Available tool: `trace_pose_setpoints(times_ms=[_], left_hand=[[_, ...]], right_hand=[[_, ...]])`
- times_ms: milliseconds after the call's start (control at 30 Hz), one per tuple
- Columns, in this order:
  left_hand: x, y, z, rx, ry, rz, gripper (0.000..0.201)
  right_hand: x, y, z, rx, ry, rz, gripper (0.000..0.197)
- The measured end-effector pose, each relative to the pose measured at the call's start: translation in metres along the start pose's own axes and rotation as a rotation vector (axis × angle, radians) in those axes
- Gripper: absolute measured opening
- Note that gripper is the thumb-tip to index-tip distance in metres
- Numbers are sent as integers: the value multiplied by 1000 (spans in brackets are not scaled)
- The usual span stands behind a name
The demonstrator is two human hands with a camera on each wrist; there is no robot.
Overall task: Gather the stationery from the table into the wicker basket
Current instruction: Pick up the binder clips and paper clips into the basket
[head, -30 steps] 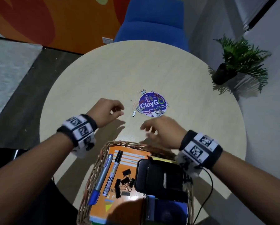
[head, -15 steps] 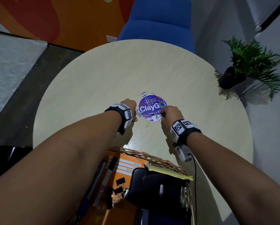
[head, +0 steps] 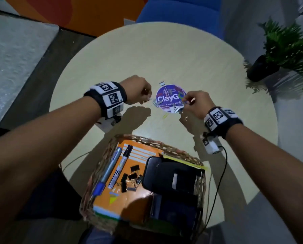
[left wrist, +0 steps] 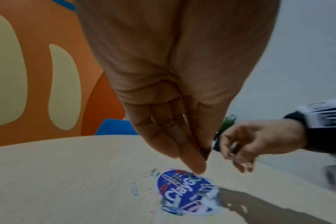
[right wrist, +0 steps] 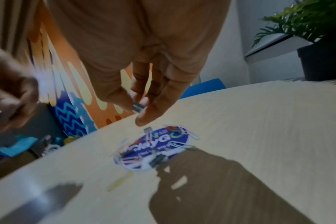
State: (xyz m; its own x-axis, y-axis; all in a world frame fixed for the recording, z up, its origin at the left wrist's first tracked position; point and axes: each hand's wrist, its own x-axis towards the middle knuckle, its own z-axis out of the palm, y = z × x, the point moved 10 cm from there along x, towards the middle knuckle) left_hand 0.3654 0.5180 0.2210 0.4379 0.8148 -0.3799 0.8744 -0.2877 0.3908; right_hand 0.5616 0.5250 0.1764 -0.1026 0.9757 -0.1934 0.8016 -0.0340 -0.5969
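Loose paper clips and small binder clips lie on and around a round purple ClayGo sticker on the pale round table. My left hand hovers just left of the sticker, fingers and thumb pinched together on what looks like a small clip. To the sticker's right, my right hand pinches a small dark clip above the table. The wicker basket stands at the near edge, below both hands.
The basket holds an orange notebook, two markers, black binder clips and a black device. A blue chair stands behind the table. A potted plant is at the right. A cable hangs from my right wrist.
Both hands reached from the basket's rim out to the sticker, touched down at its left and right edges, and have now lifted slightly with clips pinched.
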Motion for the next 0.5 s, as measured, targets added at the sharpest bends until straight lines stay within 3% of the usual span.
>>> trace_pose_setpoints(times_ms=[100, 200, 333, 500], left_hand=[[-54, 13, 14, -82, -1, 88, 8], [-102, 11, 55, -137, -86, 87, 10], [-140, 11, 102, -194, -197, 69, 14], [-152, -2, 98, -162, -95, 28, 22]], right_hand=[[-18, -23, 3, 133, -104, -50, 19], [-46, -54, 28, 210, -377, -95, 23], [-82, -95, 61, 94, -587, -196, 13], [-113, -133, 95, -20, -721, -297, 14]])
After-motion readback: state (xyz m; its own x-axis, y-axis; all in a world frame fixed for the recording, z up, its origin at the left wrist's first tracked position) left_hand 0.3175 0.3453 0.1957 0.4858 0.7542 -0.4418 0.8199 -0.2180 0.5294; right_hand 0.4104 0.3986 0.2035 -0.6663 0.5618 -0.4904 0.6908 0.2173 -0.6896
